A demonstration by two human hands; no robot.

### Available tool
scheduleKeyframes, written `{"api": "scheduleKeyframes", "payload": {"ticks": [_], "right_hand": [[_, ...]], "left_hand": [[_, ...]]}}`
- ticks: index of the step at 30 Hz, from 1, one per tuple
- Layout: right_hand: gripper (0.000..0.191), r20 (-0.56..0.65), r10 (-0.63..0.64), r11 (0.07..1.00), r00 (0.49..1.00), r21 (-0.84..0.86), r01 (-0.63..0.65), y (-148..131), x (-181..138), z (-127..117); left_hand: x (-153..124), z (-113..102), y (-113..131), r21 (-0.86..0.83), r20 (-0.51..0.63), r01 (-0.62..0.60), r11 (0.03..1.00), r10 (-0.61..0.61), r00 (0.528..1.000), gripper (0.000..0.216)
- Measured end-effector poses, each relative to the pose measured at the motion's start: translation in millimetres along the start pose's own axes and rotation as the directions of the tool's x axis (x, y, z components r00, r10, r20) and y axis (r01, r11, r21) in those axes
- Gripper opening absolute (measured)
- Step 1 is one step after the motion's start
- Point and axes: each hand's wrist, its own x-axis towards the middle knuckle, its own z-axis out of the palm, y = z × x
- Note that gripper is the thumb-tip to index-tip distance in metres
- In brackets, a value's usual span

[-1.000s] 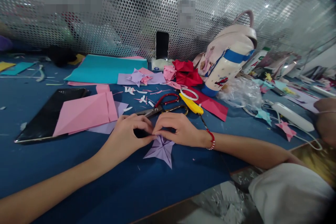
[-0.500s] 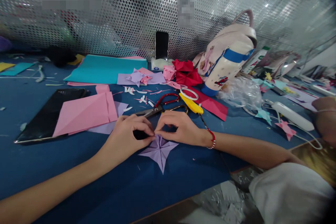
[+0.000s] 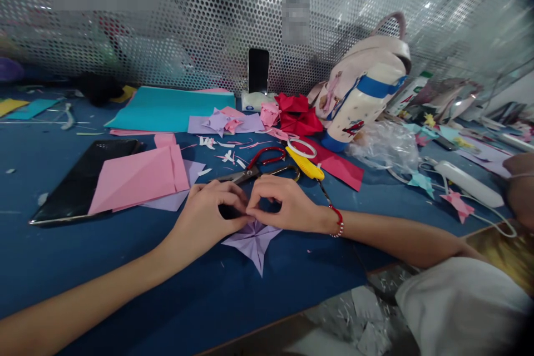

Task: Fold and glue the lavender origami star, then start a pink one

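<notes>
A folded purple paper star lies on the blue table, its creased points spread toward me. My left hand pinches the star's far point between thumb and fingers. Against it, my right hand pinches the same point, thumb and forefinger forming a ring. Fingertips of both hands meet and hide that point. Just beyond my hands rest scissors with red-lined handles and a yellow cutter.
Pink paper squares overlap a black tablet-like device at left. Behind are turquoise sheets, a propped phone, red paper shapes and a bottle. A white power strip lies at right, near another person's arm.
Both hands keep their pinch on the star's far point, with the fingertips shifting slightly and drawing closer together. The whole view has moved a little.
</notes>
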Motion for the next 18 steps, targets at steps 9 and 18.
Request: {"api": "scheduleKeyframes", "payload": {"ticks": [9, 18], "right_hand": [[0.016, 0.015, 0.036, 0.999, 0.999, -0.016, -0.036, 0.5, -0.4, -1.7], [0.018, 0.054, 0.026, 1.0, 0.998, 0.002, -0.027, 3.1, -1.7, -2.4]], "left_hand": [[1.1, -1.4, -5.0, -0.051, 0.028, 0.003, 0.999, -0.001, 1.0, 0.02], [1.9, -3.3, -4.8, -0.002, 0.069, 0.0, 1.0, 0.001, 0.998, 0.017]]}}
